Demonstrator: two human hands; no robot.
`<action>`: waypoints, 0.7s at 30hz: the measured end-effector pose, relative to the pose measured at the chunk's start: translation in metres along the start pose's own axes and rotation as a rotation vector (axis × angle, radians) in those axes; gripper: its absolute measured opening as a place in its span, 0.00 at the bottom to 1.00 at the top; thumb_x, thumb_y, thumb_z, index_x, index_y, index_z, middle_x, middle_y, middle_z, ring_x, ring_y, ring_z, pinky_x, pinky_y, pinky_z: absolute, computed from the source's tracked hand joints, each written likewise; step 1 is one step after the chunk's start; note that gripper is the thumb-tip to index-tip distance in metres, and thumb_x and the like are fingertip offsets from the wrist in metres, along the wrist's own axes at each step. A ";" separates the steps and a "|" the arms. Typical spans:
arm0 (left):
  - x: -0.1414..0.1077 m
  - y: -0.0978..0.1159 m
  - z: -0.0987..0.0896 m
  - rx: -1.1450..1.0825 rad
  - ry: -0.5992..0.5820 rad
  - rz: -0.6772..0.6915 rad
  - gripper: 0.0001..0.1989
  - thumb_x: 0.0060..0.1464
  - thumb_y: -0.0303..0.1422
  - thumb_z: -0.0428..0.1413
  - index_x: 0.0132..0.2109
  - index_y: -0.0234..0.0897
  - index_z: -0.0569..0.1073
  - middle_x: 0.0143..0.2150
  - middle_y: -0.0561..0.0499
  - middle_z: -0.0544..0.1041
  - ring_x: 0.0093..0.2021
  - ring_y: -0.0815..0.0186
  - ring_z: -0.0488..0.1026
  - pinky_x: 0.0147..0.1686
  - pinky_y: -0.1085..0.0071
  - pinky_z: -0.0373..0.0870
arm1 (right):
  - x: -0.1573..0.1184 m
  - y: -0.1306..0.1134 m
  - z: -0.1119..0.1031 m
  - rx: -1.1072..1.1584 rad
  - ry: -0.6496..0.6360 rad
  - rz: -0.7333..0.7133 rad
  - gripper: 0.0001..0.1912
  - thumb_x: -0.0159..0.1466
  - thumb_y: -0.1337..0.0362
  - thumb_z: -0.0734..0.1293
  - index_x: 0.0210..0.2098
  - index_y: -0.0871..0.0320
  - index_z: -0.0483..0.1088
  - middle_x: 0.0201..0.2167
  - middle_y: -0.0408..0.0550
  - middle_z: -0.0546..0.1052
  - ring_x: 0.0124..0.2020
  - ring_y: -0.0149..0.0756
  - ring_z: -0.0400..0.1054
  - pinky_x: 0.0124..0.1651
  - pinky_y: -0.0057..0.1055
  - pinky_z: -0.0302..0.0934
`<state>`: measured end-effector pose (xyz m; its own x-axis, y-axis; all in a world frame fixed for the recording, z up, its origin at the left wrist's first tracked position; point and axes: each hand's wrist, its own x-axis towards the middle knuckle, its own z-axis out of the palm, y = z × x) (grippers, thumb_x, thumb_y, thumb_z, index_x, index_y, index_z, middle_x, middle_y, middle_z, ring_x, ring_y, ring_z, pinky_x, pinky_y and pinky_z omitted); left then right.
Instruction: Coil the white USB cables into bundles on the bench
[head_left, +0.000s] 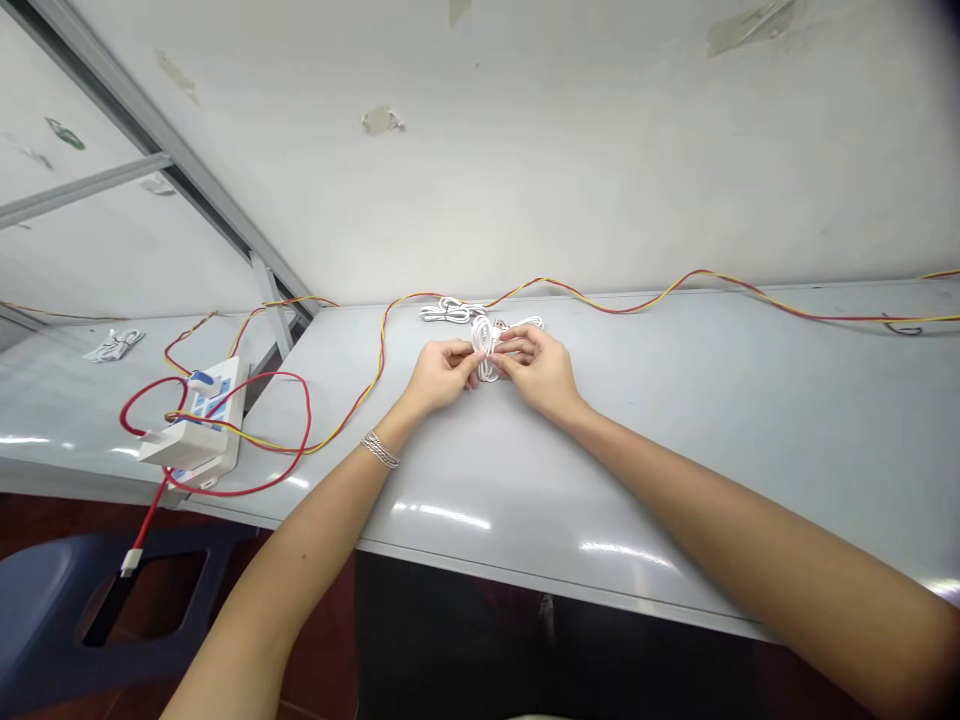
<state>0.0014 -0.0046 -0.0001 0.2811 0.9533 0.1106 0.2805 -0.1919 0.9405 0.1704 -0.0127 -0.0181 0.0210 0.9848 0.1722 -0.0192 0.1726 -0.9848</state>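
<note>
Between my two hands is a white cable wound into a small upright bundle, a little above the grey table. My left hand pinches its left side, thumb and fingers closed. From the right, my right hand grips the same bundle near its middle, with the thumb meeting the left thumb there. Just behind, another coiled white cable lies on the table. More white cable shows past my right fingers, partly hidden by them.
A white power strip with a plugged-in adapter and looping red cable stands at the left. A red-yellow twisted wire runs along the wall. Another white cable bundle lies far left. A blue plastic chair stands below the table edge.
</note>
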 end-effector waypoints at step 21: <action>0.000 -0.002 0.006 -0.101 -0.025 -0.050 0.18 0.54 0.44 0.63 0.39 0.29 0.76 0.23 0.49 0.75 0.22 0.70 0.72 0.25 0.73 0.71 | 0.008 -0.003 -0.006 0.169 -0.061 0.153 0.19 0.48 0.65 0.76 0.40 0.60 0.75 0.29 0.45 0.78 0.30 0.34 0.72 0.37 0.33 0.68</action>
<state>0.0059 -0.0054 -0.0040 0.2918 0.9548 0.0557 0.2016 -0.1183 0.9723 0.1766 -0.0055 -0.0139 -0.0551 0.9981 0.0271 -0.1843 0.0165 -0.9827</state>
